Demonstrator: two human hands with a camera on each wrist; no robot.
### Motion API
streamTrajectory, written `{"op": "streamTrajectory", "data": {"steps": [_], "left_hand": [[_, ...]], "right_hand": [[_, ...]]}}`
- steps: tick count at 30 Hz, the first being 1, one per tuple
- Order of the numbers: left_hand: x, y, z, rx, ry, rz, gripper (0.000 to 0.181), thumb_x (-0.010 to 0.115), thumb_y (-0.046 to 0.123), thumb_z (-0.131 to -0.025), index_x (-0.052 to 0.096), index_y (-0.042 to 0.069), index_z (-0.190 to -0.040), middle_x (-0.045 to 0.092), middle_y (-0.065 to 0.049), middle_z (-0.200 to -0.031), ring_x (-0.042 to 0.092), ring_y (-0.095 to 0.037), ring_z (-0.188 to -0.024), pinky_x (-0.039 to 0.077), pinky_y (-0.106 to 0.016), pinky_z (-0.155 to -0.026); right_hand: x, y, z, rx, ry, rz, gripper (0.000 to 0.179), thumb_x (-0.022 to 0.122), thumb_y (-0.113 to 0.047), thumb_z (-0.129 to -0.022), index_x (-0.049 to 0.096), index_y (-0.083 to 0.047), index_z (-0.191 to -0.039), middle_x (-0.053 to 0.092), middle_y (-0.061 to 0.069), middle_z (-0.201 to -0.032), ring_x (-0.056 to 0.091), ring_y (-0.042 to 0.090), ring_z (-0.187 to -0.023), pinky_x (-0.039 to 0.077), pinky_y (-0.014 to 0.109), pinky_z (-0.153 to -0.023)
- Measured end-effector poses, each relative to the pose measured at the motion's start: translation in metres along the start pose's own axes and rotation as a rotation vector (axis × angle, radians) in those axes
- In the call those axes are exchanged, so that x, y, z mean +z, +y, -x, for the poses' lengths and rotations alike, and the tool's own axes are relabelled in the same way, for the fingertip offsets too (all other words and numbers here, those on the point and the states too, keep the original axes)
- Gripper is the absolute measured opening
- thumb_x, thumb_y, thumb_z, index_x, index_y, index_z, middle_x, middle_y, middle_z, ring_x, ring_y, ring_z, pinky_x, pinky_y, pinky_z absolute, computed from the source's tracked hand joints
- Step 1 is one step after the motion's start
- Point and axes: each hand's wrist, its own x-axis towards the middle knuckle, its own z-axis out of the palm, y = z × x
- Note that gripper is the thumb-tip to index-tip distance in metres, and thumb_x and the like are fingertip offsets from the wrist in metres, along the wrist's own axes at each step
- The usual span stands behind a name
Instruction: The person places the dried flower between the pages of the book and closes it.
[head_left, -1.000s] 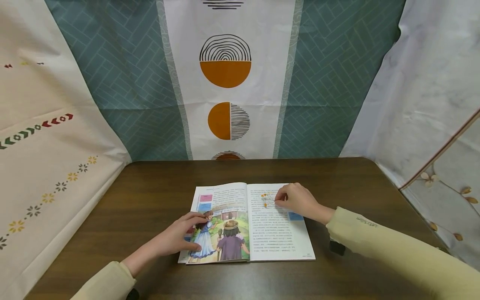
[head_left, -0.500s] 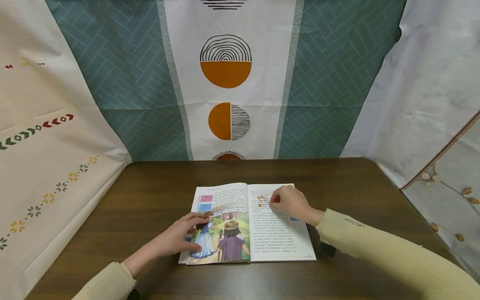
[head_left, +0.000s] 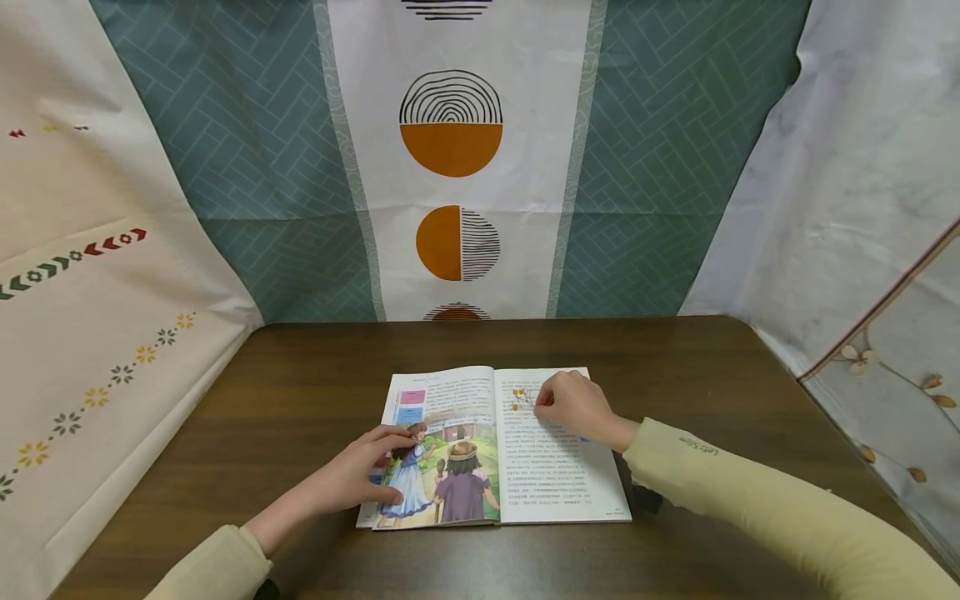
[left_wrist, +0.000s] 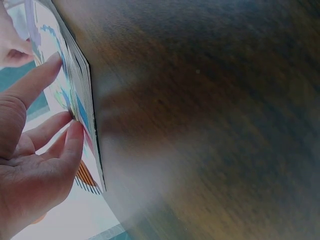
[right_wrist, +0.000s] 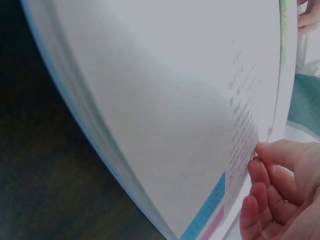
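An open book lies on the table, its left page bearing a colourful picture of a girl in a blue dress and a figure in a hat. My left hand rests on the left page; in the left wrist view its thumb and fingertips touch the page near the edge. On the upper right page, my right hand pinches the stem end of a small dried flower sprig with orange-yellow heads. The sprig's heads point left toward the spine, and the fingers hide its stem end.
The dark wooden table surrounds the book. Behind it hangs a green and white patterned cloth. A pale cloth hangs at the left and a marbled, flower-printed one at the right.
My right hand has moved left with the sprig, bringing its flower heads nearer the book's spine. My left hand and the book have stayed in place.
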Motion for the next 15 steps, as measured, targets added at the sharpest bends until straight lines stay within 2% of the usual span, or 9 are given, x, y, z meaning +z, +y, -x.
{"op": "streamTrajectory", "data": {"steps": [9,12,15], "left_hand": [[0.0,-0.0007,-0.0003,-0.001,0.0,-0.01,0.071,0.084,0.029,-0.078,0.054,0.009,-0.139,0.041,-0.017,-0.149,0.05,-0.034,-0.126,0.053,-0.045,-0.096],[0.0,-0.0001,-0.0001,-0.003,0.0,-0.005,0.071,0.084,0.029,-0.077,0.054,0.009,-0.139,0.041,-0.017,-0.149,0.048,-0.036,-0.128,0.053,-0.045,-0.096],[-0.0003,0.0,-0.0003,-0.003,0.003,-0.004,0.071,0.084,0.03,-0.077,0.054,0.01,-0.139,0.042,-0.017,-0.148,0.047,-0.037,-0.128,0.053,-0.046,-0.096]], "right_hand": [[0.0001,0.0013,0.0009,0.004,0.007,-0.019,0.01,0.078,-0.018,-0.081,0.074,-0.017,-0.072,0.068,-0.007,-0.069,0.053,0.006,-0.06,0.043,0.025,-0.056],[-0.0005,0.0018,0.0014,0.013,-0.002,-0.009,0.009,0.08,-0.021,-0.08,0.074,-0.015,-0.077,0.067,-0.006,-0.07,0.053,0.007,-0.062,0.043,0.025,-0.058],[-0.0013,0.0026,0.0027,0.031,-0.007,0.009,0.017,0.083,-0.025,-0.077,0.075,-0.013,-0.084,0.067,-0.005,-0.074,0.053,0.008,-0.066,0.044,0.026,-0.061]]}}
